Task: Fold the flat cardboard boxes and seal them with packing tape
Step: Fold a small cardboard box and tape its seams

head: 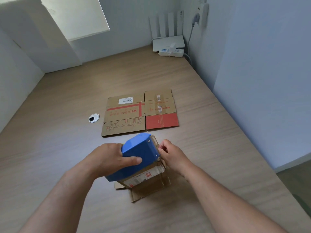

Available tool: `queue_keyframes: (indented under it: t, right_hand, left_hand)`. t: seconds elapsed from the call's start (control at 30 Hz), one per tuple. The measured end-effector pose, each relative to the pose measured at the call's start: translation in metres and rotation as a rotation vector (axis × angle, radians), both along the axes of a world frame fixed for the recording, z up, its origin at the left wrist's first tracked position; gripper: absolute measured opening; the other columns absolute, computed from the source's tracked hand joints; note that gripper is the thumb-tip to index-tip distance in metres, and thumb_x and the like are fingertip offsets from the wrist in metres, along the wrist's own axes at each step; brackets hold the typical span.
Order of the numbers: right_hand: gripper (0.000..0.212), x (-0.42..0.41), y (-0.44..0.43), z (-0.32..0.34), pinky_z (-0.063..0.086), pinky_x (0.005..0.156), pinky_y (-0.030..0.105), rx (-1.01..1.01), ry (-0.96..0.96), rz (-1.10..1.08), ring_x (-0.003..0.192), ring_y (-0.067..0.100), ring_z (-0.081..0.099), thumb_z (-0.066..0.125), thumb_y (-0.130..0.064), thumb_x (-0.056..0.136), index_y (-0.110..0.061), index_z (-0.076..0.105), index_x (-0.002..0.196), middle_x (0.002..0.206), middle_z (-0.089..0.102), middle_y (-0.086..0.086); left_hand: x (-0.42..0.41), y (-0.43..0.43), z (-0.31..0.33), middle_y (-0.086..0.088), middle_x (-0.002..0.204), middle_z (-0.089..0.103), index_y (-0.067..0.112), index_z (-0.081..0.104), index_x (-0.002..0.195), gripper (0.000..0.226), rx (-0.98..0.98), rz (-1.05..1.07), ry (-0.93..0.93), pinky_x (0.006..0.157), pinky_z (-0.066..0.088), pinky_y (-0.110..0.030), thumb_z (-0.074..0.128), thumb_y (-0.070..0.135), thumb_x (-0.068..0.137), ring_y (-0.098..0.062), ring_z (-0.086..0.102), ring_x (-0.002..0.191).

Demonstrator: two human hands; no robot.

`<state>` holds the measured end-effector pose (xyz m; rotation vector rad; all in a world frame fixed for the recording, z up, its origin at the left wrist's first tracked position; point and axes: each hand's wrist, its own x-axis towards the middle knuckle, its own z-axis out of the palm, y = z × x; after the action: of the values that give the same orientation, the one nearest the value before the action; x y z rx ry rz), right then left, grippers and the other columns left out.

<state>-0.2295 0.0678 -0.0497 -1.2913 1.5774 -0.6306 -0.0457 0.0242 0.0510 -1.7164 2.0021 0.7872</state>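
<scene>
Clasps blue tape dispenser (139, 152) in left grip (111, 158), thumb along its side, atop folded box (148, 182) by counter's (50, 148) near edge; hides most of box top. Curls right grip (171, 153) against box's top right edge beside dispenser's front; cannot tell what is pinched. Mid-counter beyond: flat box (139, 113), cable grommet (93, 118) near its left. Far right corner: router (168, 42), power strip (173, 52).

We see a blue tape dispenser (139, 152); the flattened cardboard box (124, 113) is brown with red print and one solid red flap — the desk (67, 98) pale wood-grain; router (169, 42) and power strip (176, 52) white.
</scene>
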Motion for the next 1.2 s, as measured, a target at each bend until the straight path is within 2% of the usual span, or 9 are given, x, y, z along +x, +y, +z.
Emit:
queue_keyframes:
  t: [0.1,0.27,0.37,0.6,0.7,0.83,0.97,1.1,1.2]
  right_hand:
    - [0.015,0.002,0.007,-0.001,0.042,0.063,0.022,0.024,0.022,0.015,0.072,0.004,0.049,0.04,-0.035,0.1,-0.022,0.043,0.093,0.089,0.054,-0.006]
    - [0.014,0.007,0.006,0.005,0.052,0.072,0.031,0.019,0.148,0.041,0.084,0.011,0.057,0.041,-0.038,0.099,-0.024,0.043,0.1,0.097,0.058,-0.004]
    - [0.012,0.011,0.003,0.011,0.044,0.061,0.027,0.006,0.228,0.081,0.076,0.009,0.052,0.037,-0.036,0.1,-0.024,0.039,0.103,0.094,0.055,-0.003]
    - [0.027,0.014,-0.003,0.008,0.046,0.066,0.031,0.013,0.218,-0.001,0.079,0.014,0.056,0.03,-0.045,0.1,-0.021,0.042,0.1,0.092,0.059,-0.001]
    - [0.025,0.018,-0.005,0.003,0.042,0.06,0.027,-0.041,0.238,-0.038,0.082,0.013,0.055,0.036,-0.044,0.1,-0.023,0.041,0.113,0.096,0.056,-0.005]
    - [0.041,0.014,-0.004,-0.005,0.044,0.075,0.027,-0.179,0.299,0.016,0.101,0.014,0.053,0.039,-0.037,0.1,-0.031,0.034,0.14,0.123,0.05,-0.004]
    - [0.053,0.01,-0.004,-0.008,0.048,0.079,0.029,-0.168,0.311,0.096,0.099,0.015,0.054,0.039,-0.035,0.1,-0.042,0.016,0.148,0.119,0.044,-0.004]
    - [0.043,0.001,-0.006,-0.008,0.048,0.092,0.035,-0.125,0.2,0.093,0.1,0.012,0.053,0.037,-0.039,0.101,-0.044,0.033,0.143,0.113,0.044,-0.005]
    - [0.045,-0.003,-0.001,-0.008,0.049,0.091,0.032,-0.113,0.22,0.132,0.102,0.012,0.054,0.042,-0.047,0.098,-0.046,0.034,0.142,0.12,0.044,-0.005]
  left_hand:
    - [0.002,-0.01,0.004,0.005,0.1,0.063,0.025,0.055,0.109,0.055,0.041,0.02,0.017,0.08,0.05,-0.026,0.058,0.068,0.076,-0.011,0.06,0.091]
    - [0.005,-0.017,0.01,0.007,0.097,0.061,0.026,0.053,0.104,0.048,0.108,0.011,0.024,0.072,0.044,-0.021,0.058,0.066,0.077,-0.011,0.059,0.089]
    - [0.002,-0.015,0.01,0.008,0.096,0.06,0.026,0.051,0.106,0.051,0.093,-0.043,-0.076,0.069,0.043,-0.018,0.056,0.068,0.078,-0.01,0.059,0.088]
    - [0.005,-0.013,0.004,0.005,0.103,0.061,0.024,0.051,0.112,0.054,0.052,-0.056,-0.043,0.072,0.046,-0.02,0.058,0.066,0.079,-0.012,0.059,0.094]
    - [0.008,-0.014,0.003,0.004,0.104,0.063,0.023,0.053,0.113,0.056,0.024,-0.061,-0.027,0.079,0.049,-0.024,0.058,0.067,0.079,-0.012,0.06,0.094]
    - [0.004,-0.016,0.003,0.004,0.104,0.062,0.024,0.052,0.112,0.056,0.044,-0.086,-0.036,0.08,0.048,-0.024,0.057,0.067,0.078,-0.012,0.06,0.095]
    - [-0.001,-0.019,0.005,0.004,0.105,0.061,0.025,0.05,0.109,0.054,0.069,-0.108,-0.053,0.084,0.049,-0.025,0.057,0.068,0.077,-0.013,0.059,0.096]
    - [-0.002,-0.018,0.004,0.004,0.104,0.061,0.026,0.05,0.109,0.054,0.048,-0.11,-0.063,0.084,0.049,-0.025,0.058,0.068,0.077,-0.013,0.058,0.096]
    - [0.001,-0.017,0.004,0.004,0.105,0.061,0.027,0.048,0.11,0.052,0.048,-0.103,-0.065,0.085,0.049,-0.025,0.058,0.066,0.078,-0.012,0.058,0.097]
